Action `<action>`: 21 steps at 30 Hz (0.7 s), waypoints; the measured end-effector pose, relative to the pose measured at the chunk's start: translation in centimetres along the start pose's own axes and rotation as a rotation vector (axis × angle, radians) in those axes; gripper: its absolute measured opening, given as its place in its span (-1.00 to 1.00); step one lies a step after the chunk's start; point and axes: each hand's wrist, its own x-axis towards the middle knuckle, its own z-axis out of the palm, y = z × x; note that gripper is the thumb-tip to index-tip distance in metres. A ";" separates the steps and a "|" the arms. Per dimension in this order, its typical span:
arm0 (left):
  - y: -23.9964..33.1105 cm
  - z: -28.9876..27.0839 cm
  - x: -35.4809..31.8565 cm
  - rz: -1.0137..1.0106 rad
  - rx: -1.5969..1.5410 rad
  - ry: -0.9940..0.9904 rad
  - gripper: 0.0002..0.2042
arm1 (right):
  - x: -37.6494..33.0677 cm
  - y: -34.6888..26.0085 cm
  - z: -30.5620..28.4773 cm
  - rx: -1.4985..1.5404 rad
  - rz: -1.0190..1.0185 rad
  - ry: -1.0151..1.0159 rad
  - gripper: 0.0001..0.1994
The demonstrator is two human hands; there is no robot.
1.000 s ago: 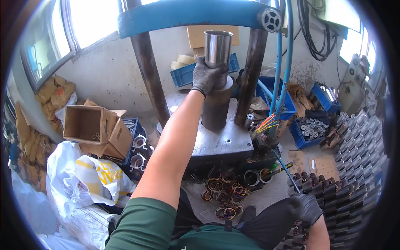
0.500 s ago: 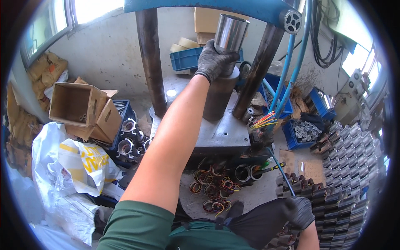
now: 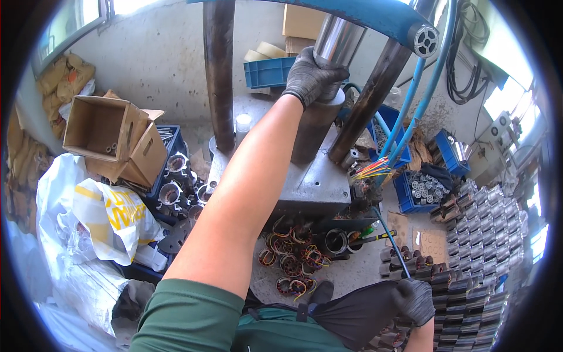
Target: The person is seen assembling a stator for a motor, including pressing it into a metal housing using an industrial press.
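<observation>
"At far L, carton (image 3: 97,132) + plastic bag (image 3: 111,220). Mid?"
"L hand (image 3: 316,76)'s wrapped round steel cyl. (image 3: 340,44) above dark column (image 3: 314,135); its rim, visible before, now hidden by blue crossbeam (image 3: 393,26). R hand (image 3: 413,300)'s curled round rod (image 3: 391,237), near stacked metal parts (image 3: 487,234)."

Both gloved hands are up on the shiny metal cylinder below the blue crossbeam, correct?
Not both: the head view shows only the gloved left hand up on the shiny metal cylinder, below the blue crossbeam. The gloved right hand is down at the lower end of the thin blue rod.
</observation>
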 end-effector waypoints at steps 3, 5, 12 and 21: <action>0.2 -0.1 -0.1 -0.005 -0.019 -0.004 -0.03 | 0.1 -0.2 0.0 0.000 0.007 0.006 -0.80; 0.2 -0.1 -0.1 0.001 -0.022 -0.015 -0.04 | 0.2 -0.4 -0.1 -0.009 0.007 0.004 -0.80; -0.1 0.2 0.2 0.015 -0.023 0.008 0.11 | 2.6 -1.1 -2.8 0.071 -0.133 0.127 -0.89; -1.9 0.4 1.4 0.124 -0.191 -0.068 0.26 | 19.3 3.2 -11.2 -0.086 -0.129 0.842 -0.86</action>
